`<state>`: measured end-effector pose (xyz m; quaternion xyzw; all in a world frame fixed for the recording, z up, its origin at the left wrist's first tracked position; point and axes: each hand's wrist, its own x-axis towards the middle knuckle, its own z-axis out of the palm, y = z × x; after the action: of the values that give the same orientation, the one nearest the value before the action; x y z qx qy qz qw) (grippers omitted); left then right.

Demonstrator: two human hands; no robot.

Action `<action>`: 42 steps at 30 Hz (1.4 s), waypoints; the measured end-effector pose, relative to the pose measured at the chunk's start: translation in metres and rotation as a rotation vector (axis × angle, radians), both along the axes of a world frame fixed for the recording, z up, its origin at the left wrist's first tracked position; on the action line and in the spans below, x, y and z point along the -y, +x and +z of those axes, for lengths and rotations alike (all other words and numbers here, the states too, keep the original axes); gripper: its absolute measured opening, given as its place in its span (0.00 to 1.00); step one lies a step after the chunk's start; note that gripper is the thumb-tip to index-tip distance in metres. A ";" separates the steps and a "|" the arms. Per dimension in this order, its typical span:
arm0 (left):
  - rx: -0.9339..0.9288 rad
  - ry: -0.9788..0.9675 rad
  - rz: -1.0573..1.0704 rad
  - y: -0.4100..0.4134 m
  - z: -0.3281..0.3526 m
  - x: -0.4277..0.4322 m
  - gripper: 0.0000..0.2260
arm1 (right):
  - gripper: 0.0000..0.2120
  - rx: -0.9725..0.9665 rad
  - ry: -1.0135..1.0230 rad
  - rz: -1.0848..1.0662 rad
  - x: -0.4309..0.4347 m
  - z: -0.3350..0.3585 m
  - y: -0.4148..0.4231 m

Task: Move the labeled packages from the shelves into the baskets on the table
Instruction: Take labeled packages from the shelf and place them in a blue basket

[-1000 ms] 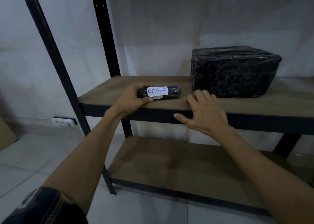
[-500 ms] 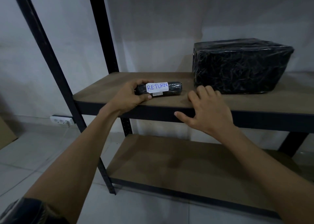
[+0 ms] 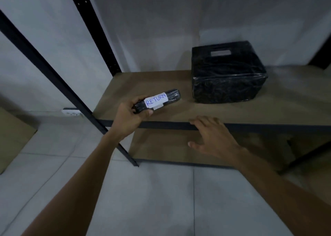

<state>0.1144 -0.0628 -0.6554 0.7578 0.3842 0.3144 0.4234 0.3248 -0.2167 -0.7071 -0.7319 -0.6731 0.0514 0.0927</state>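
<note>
The left hand (image 3: 129, 120) has its grip clamped round the slim black RETURN package (image 3: 158, 100) at the shelf's (image 3: 232, 113) front left. The right hand (image 3: 213, 137), grip apart, reaches the shelf's front edge; a wrapped black box (image 3: 227, 74) sits behind.

White plastic wall socket (image 3: 71, 113), set low on the plain white painted wall (image 3: 161, 21), just above floor level. Brown cardboard box (image 3: 12, 139), cut off by the left edge of the view, standing on the floor. Pale grey tiled floor (image 3: 143, 200), large square tiles with thin dark joints.
</note>
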 end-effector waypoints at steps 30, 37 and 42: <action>-0.124 -0.059 -0.421 0.008 0.297 0.484 0.19 | 0.26 -0.212 0.068 -0.495 0.561 0.295 -0.045; -0.065 -0.047 -0.512 0.127 0.312 0.599 0.19 | 0.28 -0.202 0.048 -0.601 0.693 0.303 0.051; -0.025 -0.067 -0.551 0.233 0.310 0.697 0.18 | 0.28 -0.190 0.096 -0.635 0.792 0.314 0.138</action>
<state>0.3475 -0.7597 -0.3457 0.8232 0.1789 0.1651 0.5129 0.4625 -1.0084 -0.3936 -0.8918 -0.4014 0.0561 0.2009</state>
